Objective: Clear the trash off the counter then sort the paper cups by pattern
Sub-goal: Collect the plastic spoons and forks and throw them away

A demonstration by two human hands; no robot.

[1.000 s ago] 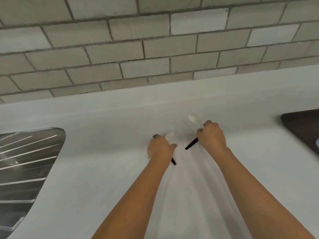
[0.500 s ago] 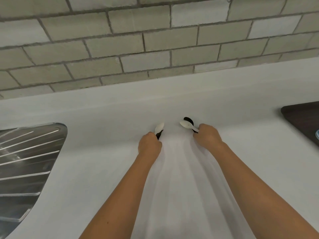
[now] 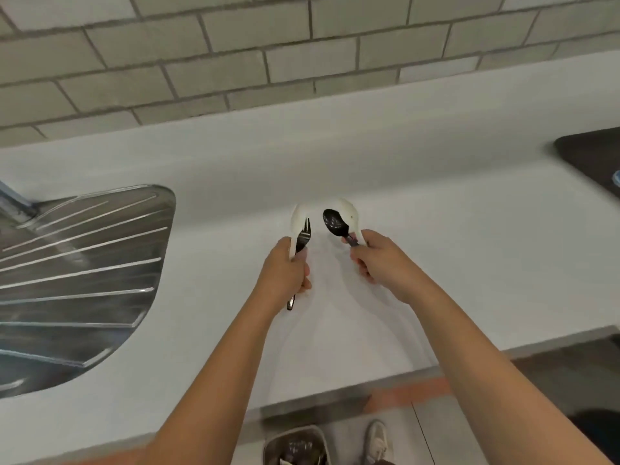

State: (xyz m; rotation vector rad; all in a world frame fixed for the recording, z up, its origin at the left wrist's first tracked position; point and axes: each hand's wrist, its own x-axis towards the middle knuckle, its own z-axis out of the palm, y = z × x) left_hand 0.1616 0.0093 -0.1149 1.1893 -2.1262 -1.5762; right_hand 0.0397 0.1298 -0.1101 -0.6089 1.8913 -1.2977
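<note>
I count four pieces of plastic cutlery, two to each hand, all lifted above the white counter (image 3: 436, 263); my left hand (image 3: 285, 273) is fisted round a black fork (image 3: 303, 238) and a white spoon (image 3: 298, 219), their heads side by side; my right hand (image 3: 382, 260) pinches a black spoon (image 3: 335, 223) against what looks like a second white spoon (image 3: 350, 213), though blur softens it. One steel draining board (image 3: 77, 263) lies left; one bin (image 3: 295, 446) stands on the floor below the counter edge, beside one shoe (image 3: 377, 441).
</note>
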